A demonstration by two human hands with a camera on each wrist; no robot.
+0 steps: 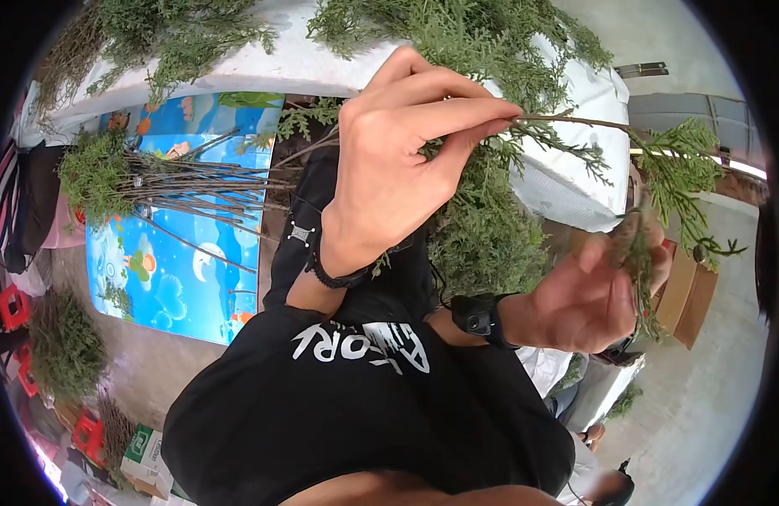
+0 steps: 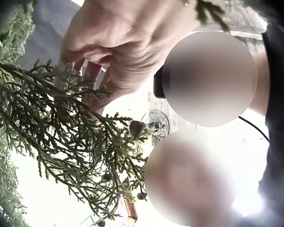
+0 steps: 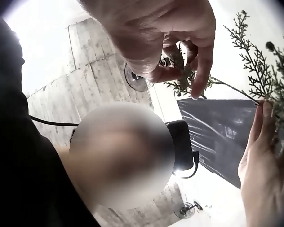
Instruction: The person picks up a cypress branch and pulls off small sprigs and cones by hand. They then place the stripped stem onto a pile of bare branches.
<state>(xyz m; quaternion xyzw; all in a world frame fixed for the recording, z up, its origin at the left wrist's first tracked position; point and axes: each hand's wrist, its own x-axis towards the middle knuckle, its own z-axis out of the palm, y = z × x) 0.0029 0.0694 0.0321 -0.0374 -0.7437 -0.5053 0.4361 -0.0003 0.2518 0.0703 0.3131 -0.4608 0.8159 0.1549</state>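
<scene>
In the head view my left hand (image 1: 398, 152) pinches a thin woody cypress branch (image 1: 596, 122) between thumb and forefinger. Scaly green foliage (image 1: 680, 164) spreads from the branch's right end. Below that, my blurred right hand (image 1: 592, 295) has its fingers curled round a small green sprig (image 1: 638, 261). From the right wrist, the right hand (image 3: 165, 38) appears with foliage (image 3: 180, 71) between thumb and fingers, and a thin stem runs toward the left hand (image 3: 267, 165). In the left wrist view, leafy shoots (image 2: 85, 137) with small round cones cover part of the left hand (image 2: 128, 42).
Cut greenery (image 1: 457, 42) lies over a white block-like surface (image 1: 566, 169) in front. A bundle of bare-stemmed branches (image 1: 204, 185) lies on a blue cartoon-printed board (image 1: 170, 295) at left. A cardboard box (image 1: 689, 299) stands at right, with red stools (image 1: 88, 434) at lower left.
</scene>
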